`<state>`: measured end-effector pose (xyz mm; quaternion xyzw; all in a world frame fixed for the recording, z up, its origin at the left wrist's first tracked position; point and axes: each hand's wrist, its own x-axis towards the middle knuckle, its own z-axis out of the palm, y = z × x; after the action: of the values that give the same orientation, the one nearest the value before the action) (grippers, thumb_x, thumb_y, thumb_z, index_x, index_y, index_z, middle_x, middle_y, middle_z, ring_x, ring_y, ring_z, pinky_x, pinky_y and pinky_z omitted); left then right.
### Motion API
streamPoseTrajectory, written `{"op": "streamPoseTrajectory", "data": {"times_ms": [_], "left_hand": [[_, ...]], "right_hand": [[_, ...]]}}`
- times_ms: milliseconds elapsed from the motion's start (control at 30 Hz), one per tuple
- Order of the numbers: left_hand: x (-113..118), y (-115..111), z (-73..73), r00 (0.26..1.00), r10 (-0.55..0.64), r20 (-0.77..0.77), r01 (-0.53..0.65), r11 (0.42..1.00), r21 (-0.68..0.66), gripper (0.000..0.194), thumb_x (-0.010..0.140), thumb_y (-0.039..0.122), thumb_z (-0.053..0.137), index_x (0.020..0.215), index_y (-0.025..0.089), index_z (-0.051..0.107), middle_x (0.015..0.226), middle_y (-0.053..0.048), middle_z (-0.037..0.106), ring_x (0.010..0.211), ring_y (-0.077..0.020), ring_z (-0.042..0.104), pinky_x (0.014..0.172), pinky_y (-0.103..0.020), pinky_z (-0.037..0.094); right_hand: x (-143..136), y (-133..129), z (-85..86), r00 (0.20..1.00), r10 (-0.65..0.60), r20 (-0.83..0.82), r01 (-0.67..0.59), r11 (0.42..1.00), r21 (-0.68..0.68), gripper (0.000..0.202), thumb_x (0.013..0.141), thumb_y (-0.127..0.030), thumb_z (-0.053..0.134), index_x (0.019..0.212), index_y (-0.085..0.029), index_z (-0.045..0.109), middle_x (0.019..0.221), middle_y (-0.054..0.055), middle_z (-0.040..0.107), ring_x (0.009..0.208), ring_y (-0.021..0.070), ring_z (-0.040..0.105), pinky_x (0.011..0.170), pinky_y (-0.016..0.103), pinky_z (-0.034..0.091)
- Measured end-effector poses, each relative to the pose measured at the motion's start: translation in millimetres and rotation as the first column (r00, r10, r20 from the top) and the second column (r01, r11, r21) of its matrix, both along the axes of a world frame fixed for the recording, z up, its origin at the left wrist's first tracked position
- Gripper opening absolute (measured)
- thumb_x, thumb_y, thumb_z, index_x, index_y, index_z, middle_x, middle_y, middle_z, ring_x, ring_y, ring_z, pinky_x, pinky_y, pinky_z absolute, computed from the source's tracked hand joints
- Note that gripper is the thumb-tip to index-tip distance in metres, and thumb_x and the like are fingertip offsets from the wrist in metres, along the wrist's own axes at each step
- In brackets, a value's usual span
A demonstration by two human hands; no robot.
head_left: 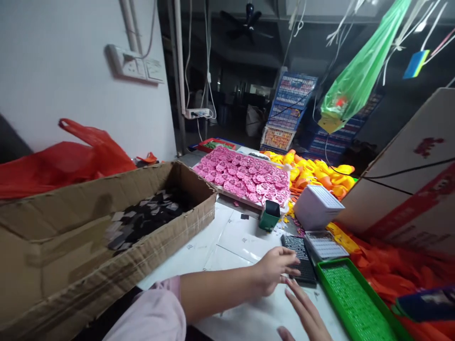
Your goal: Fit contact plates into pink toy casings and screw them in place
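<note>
My left hand [275,271] reaches over the white tabletop [227,239], its fingers parted and holding nothing that I can see. Its fingertips overlap the near edge of a black perforated tray [302,260]; whether they touch it I cannot tell. Just below, my right hand [302,310] enters from the bottom edge with fingers spread, nothing visible in it. The fingertips of both hands nearly meet. To the right of them lies a long green tray [322,274] with a studded insert. Behind my left hand stands a small dark green square cup [270,215].
An open cardboard box [192,232] holding black and grey pieces fills the left. Beyond are pink layered pieces [241,173], yellow-orange parts [316,173] and a white container [316,208]. A green bag [366,61] hangs above; a large carton [408,189] stands right.
</note>
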<state>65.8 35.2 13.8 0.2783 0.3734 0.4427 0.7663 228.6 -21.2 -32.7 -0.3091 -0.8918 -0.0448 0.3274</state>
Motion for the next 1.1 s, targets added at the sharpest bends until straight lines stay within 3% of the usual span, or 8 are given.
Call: {"op": "streamPoseTrajectory", "data": {"times_ms": [100, 200, 333, 567, 667, 800, 1000, 1100], "left_hand": [[-17, 8, -2.4, 0.997, -0.003, 0.076, 0.015, 0.986, -0.167, 0.038, 0.073, 0.050, 0.061, 0.091, 0.018, 0.050, 0.100, -0.003, 0.057, 0.072, -0.0151, 0.060, 0.058, -0.025, 0.039], [-35, 16, -5.2, 0.994, 0.039, 0.099, -0.012, 0.966, -0.260, 0.034, 0.082, 0.051, 0.046, 0.092, 0.019, 0.050, 0.103, -0.004, 0.057, 0.076, -0.0175, 0.059, 0.063, -0.029, 0.040], [-55, 22, -6.5, 0.987, 0.120, 0.106, -0.087, 0.959, -0.269, 0.034, 0.086, 0.050, 0.038, 0.098, 0.021, 0.052, 0.113, -0.004, 0.056, 0.089, -0.0199, 0.056, 0.071, -0.030, 0.036], [-60, 22, -2.6, 0.984, 0.140, 0.110, -0.101, 0.947, -0.306, 0.037, 0.088, 0.048, 0.035, 0.099, 0.019, 0.055, 0.118, -0.006, 0.056, 0.101, -0.0236, 0.051, 0.078, -0.033, 0.033], [-65, 22, 1.6, 0.980, 0.161, 0.118, -0.116, 0.941, -0.317, 0.040, 0.091, 0.047, 0.028, 0.099, 0.018, 0.055, 0.120, -0.006, 0.056, 0.098, -0.0228, 0.052, 0.077, -0.033, 0.034], [-76, 25, 5.8, 0.966, 0.224, 0.130, -0.181, 0.943, -0.279, 0.039, 0.092, 0.044, 0.026, 0.099, 0.019, 0.055, 0.119, -0.004, 0.058, 0.096, -0.0195, 0.054, 0.075, -0.029, 0.034], [-83, 28, 7.2, 0.960, 0.252, 0.119, -0.208, 0.934, -0.291, 0.038, 0.091, 0.041, 0.029, 0.093, 0.015, 0.057, 0.110, -0.010, 0.061, 0.086, -0.0220, 0.058, 0.072, -0.032, 0.039], [-96, 33, 14.7, 0.943, 0.314, 0.113, -0.285, 0.933, -0.218, 0.037, 0.090, 0.040, 0.031, 0.094, 0.017, 0.058, 0.108, -0.008, 0.063, 0.086, -0.0201, 0.060, 0.070, -0.031, 0.042]], "right_hand": [[-39, 11, -9.1, 0.992, 0.075, 0.098, -0.083, 0.993, 0.084, 0.079, 0.080, -0.035, 0.058, 0.148, -0.016, 0.024, 0.135, 0.014, 0.053, 0.121, 0.0332, 0.054, 0.090, 0.043, 0.055], [-47, 21, -20.4, 0.975, 0.088, 0.202, -0.122, 0.979, 0.163, 0.082, 0.079, -0.038, 0.057, 0.148, -0.012, 0.023, 0.134, 0.016, 0.053, 0.119, 0.0360, 0.055, 0.086, 0.046, 0.056], [-46, 28, -27.9, 0.953, 0.117, 0.278, -0.182, 0.959, 0.217, 0.072, 0.077, -0.033, 0.058, 0.144, -0.018, 0.036, 0.132, 0.010, 0.056, 0.116, 0.0372, 0.057, 0.081, 0.049, 0.057], [-67, 21, -16.1, 0.968, 0.068, 0.242, -0.122, 0.969, 0.216, 0.078, 0.077, -0.031, 0.057, 0.147, -0.011, 0.027, 0.141, 0.012, 0.046, 0.129, 0.0402, 0.044, 0.087, 0.049, 0.055], [-66, 28, -15.7, 0.966, 0.067, 0.249, -0.121, 0.970, 0.209, 0.075, 0.078, -0.027, 0.056, 0.147, -0.014, 0.029, 0.136, 0.010, 0.052, 0.122, 0.0391, 0.051, 0.084, 0.051, 0.056], [-61, 37, -13.5, 0.977, 0.045, 0.208, -0.076, 0.987, 0.140, 0.070, 0.082, -0.024, 0.057, 0.146, -0.019, 0.030, 0.127, 0.007, 0.061, 0.117, 0.0338, 0.057, 0.083, 0.049, 0.057], [-82, 30, -8.0, 0.987, 0.073, 0.145, -0.068, 0.997, -0.038, 0.073, 0.082, -0.026, 0.056, 0.147, -0.017, 0.026, 0.149, 0.012, 0.035, 0.141, 0.0355, 0.024, 0.099, 0.052, 0.046], [-91, 37, -13.5, 0.976, 0.101, 0.191, -0.053, 0.969, -0.240, 0.057, 0.078, -0.020, 0.058, 0.134, -0.020, 0.049, 0.145, 0.013, 0.041, 0.138, 0.0399, 0.030, 0.103, 0.063, 0.037]]}}
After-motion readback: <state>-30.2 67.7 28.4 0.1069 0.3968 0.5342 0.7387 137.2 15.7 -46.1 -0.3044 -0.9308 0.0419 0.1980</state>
